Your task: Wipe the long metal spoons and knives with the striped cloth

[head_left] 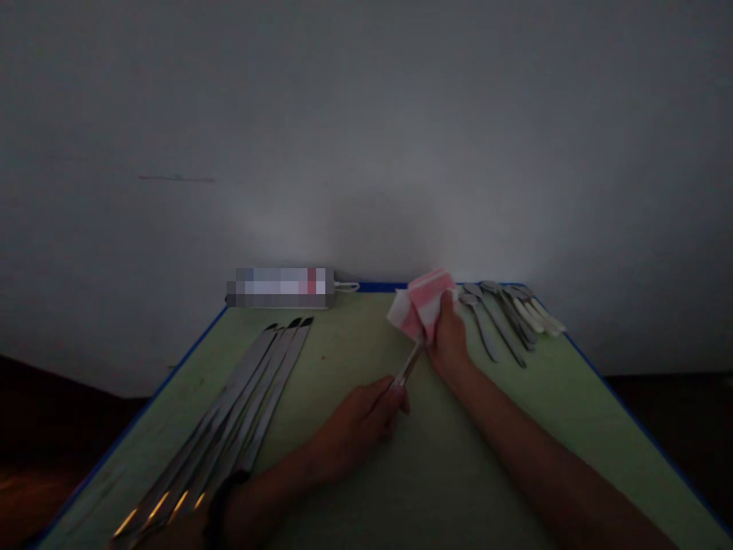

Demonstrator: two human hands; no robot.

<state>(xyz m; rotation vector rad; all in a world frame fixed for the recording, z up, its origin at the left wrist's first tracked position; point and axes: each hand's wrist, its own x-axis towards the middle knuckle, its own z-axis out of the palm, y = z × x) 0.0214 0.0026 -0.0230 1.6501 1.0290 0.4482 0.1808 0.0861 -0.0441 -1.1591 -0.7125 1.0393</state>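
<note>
My left hand (378, 409) is closed around the near end of a slim piece of cutlery (410, 362), which slants up and away to the right. The far end of that cutlery disappears into a pink-and-white cloth (429, 298), so its head is hidden and I cannot tell its kind. My right hand (450, 332) grips the cloth, thumb on top, and presses it around the cutlery. Right of this hand lies a group of metal spoons (481, 325), bowls toward the wall. A dark band circles my left wrist.
Several long flat metal utensils (252, 397), like table knives, lie side by side on the left, partly under my left forearm. A blurred box (280, 289) stands at the back left by the wall. White-handled cutlery (541, 315) lies at the back right. The green table (355, 344) has a blue edge.
</note>
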